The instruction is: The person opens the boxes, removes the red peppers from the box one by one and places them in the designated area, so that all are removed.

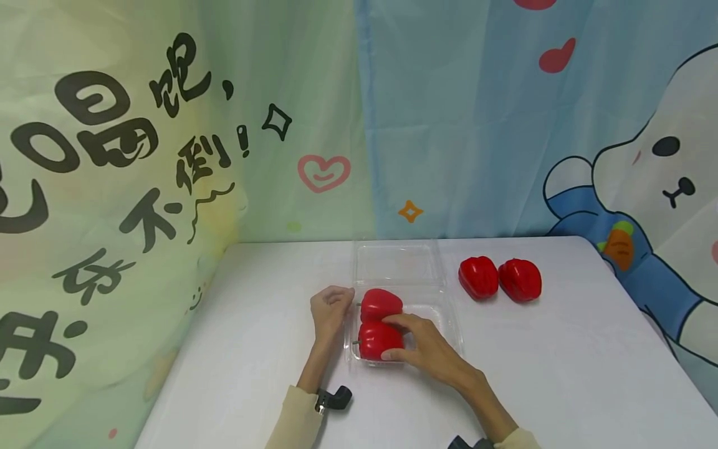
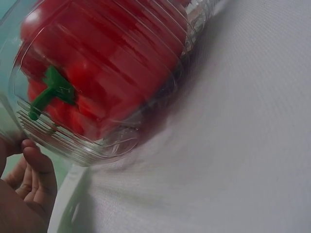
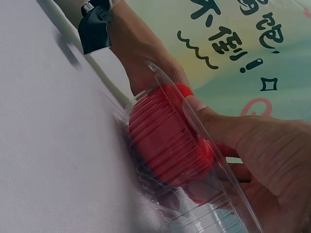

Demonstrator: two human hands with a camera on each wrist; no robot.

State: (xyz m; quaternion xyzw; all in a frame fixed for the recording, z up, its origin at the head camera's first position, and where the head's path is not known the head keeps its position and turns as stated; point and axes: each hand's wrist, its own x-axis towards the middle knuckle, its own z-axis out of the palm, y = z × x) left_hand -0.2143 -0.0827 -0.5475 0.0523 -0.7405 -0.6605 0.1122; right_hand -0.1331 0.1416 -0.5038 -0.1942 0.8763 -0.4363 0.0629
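Inside the box (image 1: 442, 317), we find the right hand (image 1: 424, 347) gripping the near pepper (image 1: 374, 340); the left hand (image 1: 329, 313) pinches the rim (image 2: 65, 151).

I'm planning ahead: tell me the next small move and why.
Probably ease the right hand off the near pepper: it already sits in the clear box, while two more peppers lie on the table.

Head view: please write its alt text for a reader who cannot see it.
The right hand grips the nearer red pepper, beside a second pepper, in an open clear box, while the left hand pinches the box's left edge. Two more peppers lie to the right on a white table, before a printed curtain.
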